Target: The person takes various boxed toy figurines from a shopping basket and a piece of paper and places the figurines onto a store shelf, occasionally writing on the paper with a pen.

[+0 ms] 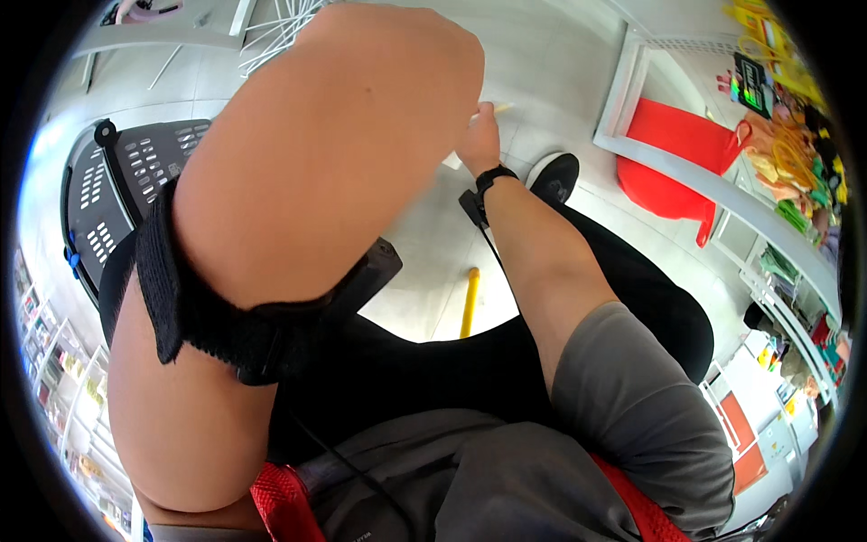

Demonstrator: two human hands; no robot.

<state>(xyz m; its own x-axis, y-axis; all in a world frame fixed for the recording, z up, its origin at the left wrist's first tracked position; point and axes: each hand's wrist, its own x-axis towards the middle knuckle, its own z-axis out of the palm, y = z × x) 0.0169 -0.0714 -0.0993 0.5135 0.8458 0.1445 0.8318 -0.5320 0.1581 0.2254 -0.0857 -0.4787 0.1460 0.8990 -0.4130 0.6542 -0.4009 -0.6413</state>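
Note:
My left hand (352,129) is raised close to the camera and fills much of the view. Its back and wrist face me, while the fingers and anything they hold are hidden. A black strap (223,339) with a dark device (369,274) wraps that wrist. Farther off, my right hand (479,143) is low over the floor, its fingers curled around a thin pale-yellow stick (502,108) that is mostly covered. A small white piece (452,160) shows beside this hand. Around the right wrist is a black band (494,177) with a cable.
A dark grey perforated shopping basket (145,162) stands at left. A yellow rod (470,301) shows between my legs on the light tiled floor (548,61). White metal wires (281,30) lie beyond. At right, a red bag (667,162) hangs by a white display unit (691,169) full of goods.

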